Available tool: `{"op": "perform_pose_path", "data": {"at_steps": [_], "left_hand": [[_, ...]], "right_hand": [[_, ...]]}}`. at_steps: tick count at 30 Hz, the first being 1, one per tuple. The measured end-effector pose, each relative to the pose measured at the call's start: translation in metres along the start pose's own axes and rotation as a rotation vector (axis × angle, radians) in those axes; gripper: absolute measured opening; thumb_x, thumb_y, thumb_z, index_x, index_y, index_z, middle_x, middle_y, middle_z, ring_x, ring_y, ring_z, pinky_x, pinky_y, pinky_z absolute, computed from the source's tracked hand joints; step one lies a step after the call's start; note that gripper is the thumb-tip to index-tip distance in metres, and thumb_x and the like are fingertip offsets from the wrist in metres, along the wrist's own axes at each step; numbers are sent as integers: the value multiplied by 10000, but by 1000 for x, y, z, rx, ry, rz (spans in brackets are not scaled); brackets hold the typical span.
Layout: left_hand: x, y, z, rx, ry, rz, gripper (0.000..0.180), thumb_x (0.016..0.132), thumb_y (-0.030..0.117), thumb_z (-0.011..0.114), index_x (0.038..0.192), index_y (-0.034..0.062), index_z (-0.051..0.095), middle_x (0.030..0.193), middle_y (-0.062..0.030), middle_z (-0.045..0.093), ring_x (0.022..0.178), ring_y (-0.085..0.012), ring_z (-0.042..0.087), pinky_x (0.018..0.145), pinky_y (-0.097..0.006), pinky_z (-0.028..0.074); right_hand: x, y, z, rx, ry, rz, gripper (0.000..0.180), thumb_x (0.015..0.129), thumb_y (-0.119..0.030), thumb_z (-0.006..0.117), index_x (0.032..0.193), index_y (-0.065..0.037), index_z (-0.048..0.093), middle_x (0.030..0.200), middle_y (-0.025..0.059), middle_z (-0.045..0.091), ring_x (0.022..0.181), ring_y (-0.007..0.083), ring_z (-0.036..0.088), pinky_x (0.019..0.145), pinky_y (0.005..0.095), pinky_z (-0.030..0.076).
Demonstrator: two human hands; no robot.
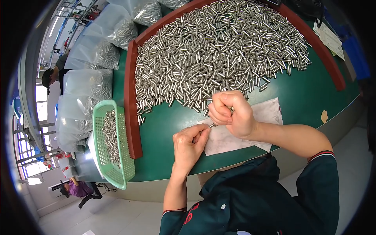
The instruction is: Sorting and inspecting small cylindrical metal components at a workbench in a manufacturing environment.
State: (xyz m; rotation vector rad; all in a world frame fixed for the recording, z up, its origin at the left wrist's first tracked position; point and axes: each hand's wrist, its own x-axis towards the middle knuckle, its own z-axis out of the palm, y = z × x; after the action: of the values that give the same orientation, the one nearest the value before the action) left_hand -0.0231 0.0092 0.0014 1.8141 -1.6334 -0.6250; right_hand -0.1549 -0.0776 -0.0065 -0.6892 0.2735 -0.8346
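Head view — left hand [189, 144], right hand [231, 113] grip clamped on slim shiny metal pin [212, 125].

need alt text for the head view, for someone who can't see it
Two bare hands, left hand and right hand, pinch one small silver metal pin above a white cloth on a green table. A large heap of silver pins lies behind; a green plastic basket sits left.

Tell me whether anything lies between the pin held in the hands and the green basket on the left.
The red raised rim of the table stands between them: the pin, pinched between left hand and right hand, is inside it, the green basket outside. Bare green tabletop lies before the rim.
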Motion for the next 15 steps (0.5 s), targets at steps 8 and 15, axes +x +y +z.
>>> {"op": "perform_pose_path", "data": {"at_steps": [8, 15], "left_hand": [[0, -1, 1, -5, 4, 24, 67, 662, 4, 643, 719, -1, 607, 468, -68, 417, 397, -144, 391, 408, -264, 329], [1, 2, 3, 4, 19, 51, 55, 662, -3, 639, 693, -2, 594, 468, -73, 426, 395, -155, 399, 405, -273, 330]], "right_hand": [[-1, 3, -1, -43, -40, -7, 338, 823, -203, 325, 505, -96, 285, 433, -21, 275, 394, 72, 199, 395, 233, 176], [-4, 2, 6, -166, -49, -51, 331, 803, -184, 339, 494, -86, 274, 441, -17, 260, 411, 78, 204, 405, 238, 177]]}}
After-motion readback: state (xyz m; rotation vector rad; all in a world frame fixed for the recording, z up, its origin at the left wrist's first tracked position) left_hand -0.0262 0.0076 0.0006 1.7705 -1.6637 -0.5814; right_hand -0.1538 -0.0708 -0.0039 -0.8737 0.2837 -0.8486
